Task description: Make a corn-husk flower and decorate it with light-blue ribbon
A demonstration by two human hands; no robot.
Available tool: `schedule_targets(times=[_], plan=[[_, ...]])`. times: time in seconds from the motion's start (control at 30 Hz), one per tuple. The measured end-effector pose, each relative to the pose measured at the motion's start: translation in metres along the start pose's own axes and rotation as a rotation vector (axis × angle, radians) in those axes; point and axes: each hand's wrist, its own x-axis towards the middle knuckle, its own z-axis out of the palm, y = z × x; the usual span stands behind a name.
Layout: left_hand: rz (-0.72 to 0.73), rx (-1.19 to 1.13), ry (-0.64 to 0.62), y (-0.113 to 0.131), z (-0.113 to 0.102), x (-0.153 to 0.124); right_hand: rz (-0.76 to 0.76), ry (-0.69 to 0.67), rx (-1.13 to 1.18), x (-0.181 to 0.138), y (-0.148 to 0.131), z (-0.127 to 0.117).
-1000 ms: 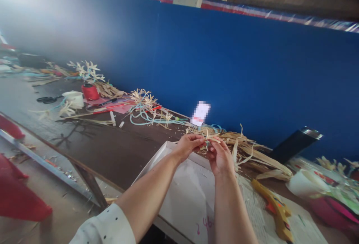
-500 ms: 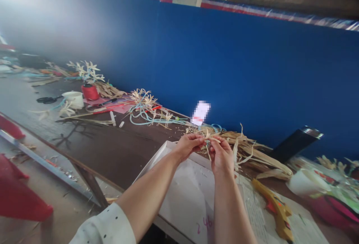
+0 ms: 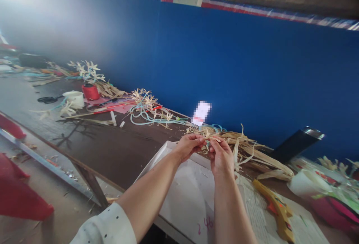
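Note:
Above the far edge of a white box lid (image 3: 185, 199), my left hand (image 3: 190, 146) and my right hand (image 3: 223, 156) are close together. Between their fingertips is a small cream flower (image 3: 208, 135) that looks made of dried husk strips. Both hands pinch it, the left thumb and fingers from one side and the right from the other. A bit of pale green shows under the petals; the rest is hidden by the fingers. Just behind the hands lies a heap of dried husks (image 3: 252, 150).
A yellow glue gun (image 3: 276, 212) rests on printed paper at right, near a white cup (image 3: 308, 182) and a black flask (image 3: 294, 145). Leftward are finished husk flowers (image 3: 143, 98) on blue stems, a red thread spool (image 3: 90, 92), a white pot (image 3: 73, 99) and scissors (image 3: 48, 99).
The petal strip by my right thumb sits lower and closer to the fingers, and the strip hanging below the flower no longer shows. Both hands stay in almost the same place.

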Motion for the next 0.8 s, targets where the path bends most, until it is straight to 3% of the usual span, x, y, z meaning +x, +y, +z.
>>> schedule_targets(times=[0.43, 0.63, 0.73, 0.8], plan=[[-0.002, -0.063, 0.013, -0.005, -0.004, 0.004, 0.048, -0.010, -0.035, 0.003, 0.003, -0.005], [0.005, -0.121, 0.062, -0.005, -0.007, 0.007, 0.025, 0.219, -0.093, 0.007, 0.000, -0.009], [-0.012, -0.136, 0.103, -0.004, -0.007, 0.007, -0.029, 0.272, -0.226, 0.001, -0.010, -0.017], [-0.007, -0.160, 0.113, -0.003, -0.006, 0.006, -0.083, 0.251, -0.451, -0.007, -0.023, -0.031]])
